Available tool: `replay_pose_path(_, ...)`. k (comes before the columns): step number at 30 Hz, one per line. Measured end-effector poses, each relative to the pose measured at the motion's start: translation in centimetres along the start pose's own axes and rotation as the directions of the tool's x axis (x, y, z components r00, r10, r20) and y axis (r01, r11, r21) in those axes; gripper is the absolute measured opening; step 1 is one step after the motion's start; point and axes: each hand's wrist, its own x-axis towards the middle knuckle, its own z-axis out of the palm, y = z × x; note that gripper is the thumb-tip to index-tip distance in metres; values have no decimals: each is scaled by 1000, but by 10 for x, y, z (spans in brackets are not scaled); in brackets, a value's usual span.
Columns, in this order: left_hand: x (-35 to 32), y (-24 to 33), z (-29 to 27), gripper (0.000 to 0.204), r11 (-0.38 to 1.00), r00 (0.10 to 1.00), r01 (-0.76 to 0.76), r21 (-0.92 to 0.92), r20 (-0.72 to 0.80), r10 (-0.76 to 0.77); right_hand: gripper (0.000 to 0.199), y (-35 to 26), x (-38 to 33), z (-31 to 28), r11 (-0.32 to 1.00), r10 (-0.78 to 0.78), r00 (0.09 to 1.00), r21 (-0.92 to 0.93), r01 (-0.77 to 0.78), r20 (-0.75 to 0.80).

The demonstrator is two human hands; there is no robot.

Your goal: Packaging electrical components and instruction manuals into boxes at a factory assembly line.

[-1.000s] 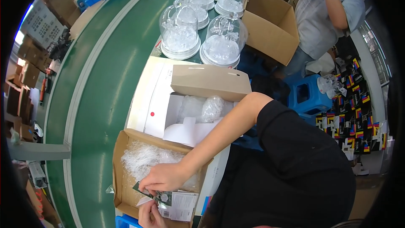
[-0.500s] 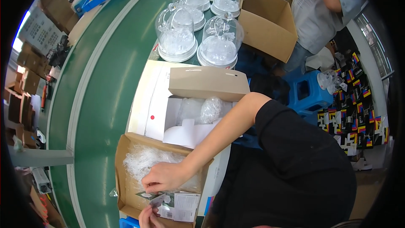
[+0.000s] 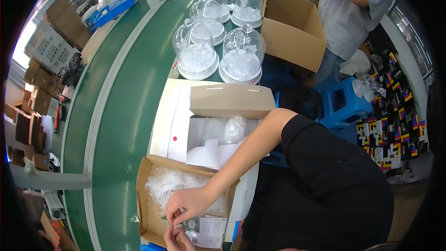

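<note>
A small clear plastic packet (image 3: 200, 225) with a white printed card lay flat, long axis sideways; right hand (image 3: 188, 203) fingers pinched its corner, left hand (image 3: 175, 241) fingers curled beside.

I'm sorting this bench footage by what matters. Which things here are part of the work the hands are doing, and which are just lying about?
In hand:
- right hand and left hand, fingertips together on a small clear piece
- brown carton of clear plastic bits
- printed leaflet

Lying about:
- open white box
- glass domes
- large empty carton
- blue stool
</note>
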Motion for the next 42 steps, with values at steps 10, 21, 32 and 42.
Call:
replay_pose_path(10, 11, -9, -9, 12, 943, 961, -278, 183, 44, 274, 16, 0, -2, -4, 984, -91, 984, -135, 112, 152)
replay_pose_path(21, 6, -11, -5, 28, 980, 979, -186, 73, 96, 179, 15, -6, -5, -9, 991, 55, 989, -130, -37, 136)
replay_pose_path(32, 8, -17, -2, 43, 983, 984, -178, 51, 31, 177, 12, -8, -3, -10, 993, 6, 979, -119, 19, 205)
replay_pose_path(42, 7, -12, -2, 45, 984, 985, -167, 60, 61, 163, 9, -6, -5, -9, 989, 30, 973, -146, 4, 227)
